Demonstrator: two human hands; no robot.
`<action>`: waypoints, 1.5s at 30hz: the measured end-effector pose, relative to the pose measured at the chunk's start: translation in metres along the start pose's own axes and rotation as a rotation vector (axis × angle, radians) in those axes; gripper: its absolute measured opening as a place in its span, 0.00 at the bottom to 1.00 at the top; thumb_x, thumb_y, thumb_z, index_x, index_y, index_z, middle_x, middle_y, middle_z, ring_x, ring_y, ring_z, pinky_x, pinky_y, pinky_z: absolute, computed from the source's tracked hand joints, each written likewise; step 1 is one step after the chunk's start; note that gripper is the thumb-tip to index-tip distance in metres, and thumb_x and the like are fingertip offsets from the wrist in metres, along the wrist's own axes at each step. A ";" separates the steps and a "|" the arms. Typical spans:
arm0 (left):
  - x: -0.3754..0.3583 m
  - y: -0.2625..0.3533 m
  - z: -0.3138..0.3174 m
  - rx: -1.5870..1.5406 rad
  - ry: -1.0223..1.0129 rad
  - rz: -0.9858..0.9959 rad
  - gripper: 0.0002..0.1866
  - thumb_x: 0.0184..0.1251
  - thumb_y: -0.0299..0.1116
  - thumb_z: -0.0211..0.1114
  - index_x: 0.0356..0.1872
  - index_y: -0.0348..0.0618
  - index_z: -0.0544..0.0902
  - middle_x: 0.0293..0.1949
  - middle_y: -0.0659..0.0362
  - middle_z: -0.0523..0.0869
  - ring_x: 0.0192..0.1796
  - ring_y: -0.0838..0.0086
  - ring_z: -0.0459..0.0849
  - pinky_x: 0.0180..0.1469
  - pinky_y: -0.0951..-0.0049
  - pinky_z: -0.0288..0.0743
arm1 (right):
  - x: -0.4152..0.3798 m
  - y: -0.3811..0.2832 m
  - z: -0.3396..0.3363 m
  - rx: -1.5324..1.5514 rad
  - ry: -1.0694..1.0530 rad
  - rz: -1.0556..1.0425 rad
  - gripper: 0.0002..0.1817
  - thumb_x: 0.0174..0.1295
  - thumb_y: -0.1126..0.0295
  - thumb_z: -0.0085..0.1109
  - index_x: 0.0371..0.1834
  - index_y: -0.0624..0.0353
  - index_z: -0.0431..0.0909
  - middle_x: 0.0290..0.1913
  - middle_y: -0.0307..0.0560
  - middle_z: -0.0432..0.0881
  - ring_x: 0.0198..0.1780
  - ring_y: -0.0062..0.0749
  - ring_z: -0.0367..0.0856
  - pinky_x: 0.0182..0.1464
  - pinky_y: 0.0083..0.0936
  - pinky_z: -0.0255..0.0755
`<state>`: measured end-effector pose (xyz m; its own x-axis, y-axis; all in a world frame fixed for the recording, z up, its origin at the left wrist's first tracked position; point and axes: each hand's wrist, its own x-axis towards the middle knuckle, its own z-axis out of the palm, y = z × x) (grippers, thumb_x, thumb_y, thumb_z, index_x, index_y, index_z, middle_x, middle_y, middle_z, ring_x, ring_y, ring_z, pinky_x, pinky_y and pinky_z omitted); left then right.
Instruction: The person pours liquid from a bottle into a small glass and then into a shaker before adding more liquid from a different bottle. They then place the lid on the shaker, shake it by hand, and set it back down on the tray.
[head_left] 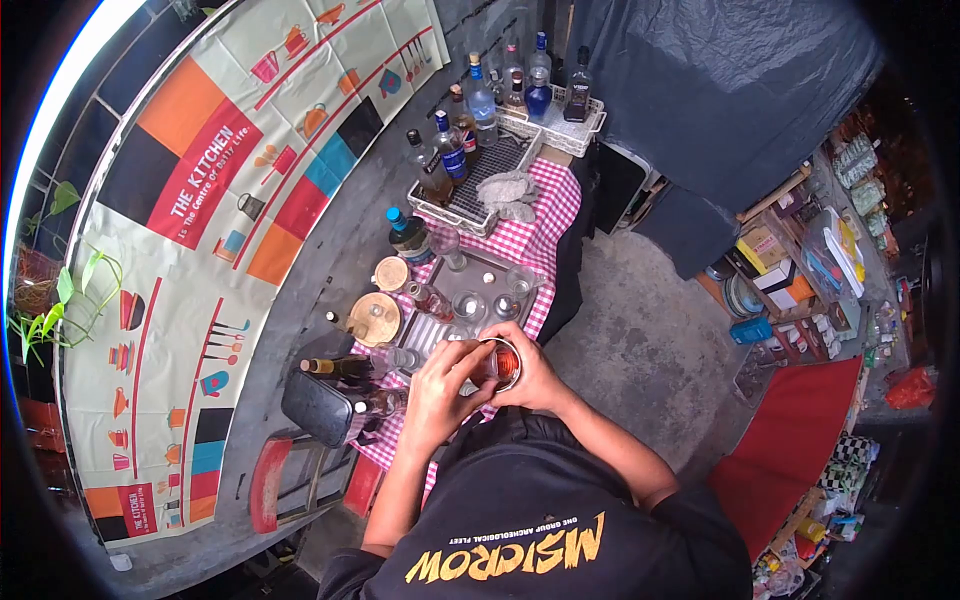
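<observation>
My right hand (538, 376) is wrapped round a glass (516, 350) with reddish-brown liquid (507, 366) in it, seen from above through its rim. Close against its left side is my left hand (447, 385), its fingers curled. Something clear shows between those fingers and the glass, but I cannot make out what it is. Just beyond my hands, a grey metal tray (462, 270) bears several clear glasses, one of them a round glass (468, 306). A small bottle (428, 300) lies tilted near the tray's left side.
Wire baskets with bottles (453, 150) and a grey cloth (508, 193) stand at the far end of the checkered tablecloth (553, 215). A round wooden lid (375, 319), a dark bottle (340, 368) and a black container (318, 408) are at left. A red-framed chair (268, 485) stands at lower left.
</observation>
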<state>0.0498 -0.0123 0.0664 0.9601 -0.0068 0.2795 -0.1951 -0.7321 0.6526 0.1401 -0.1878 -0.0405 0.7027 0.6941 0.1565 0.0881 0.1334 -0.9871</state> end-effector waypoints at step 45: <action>0.001 0.002 0.001 0.036 -0.012 -0.006 0.34 0.52 0.27 0.87 0.66 0.44 0.90 0.54 0.54 0.91 0.52 0.57 0.89 0.54 0.57 0.85 | 0.001 -0.002 0.001 0.013 0.026 -0.007 0.50 0.39 0.76 0.87 0.72 0.57 0.72 0.65 0.46 0.81 0.68 0.32 0.83 0.72 0.32 0.77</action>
<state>0.0509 -0.0144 0.0671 0.9637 -0.0100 0.2667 -0.1817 -0.7565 0.6282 0.1395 -0.1866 -0.0383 0.7201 0.6745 0.1628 0.0843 0.1479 -0.9854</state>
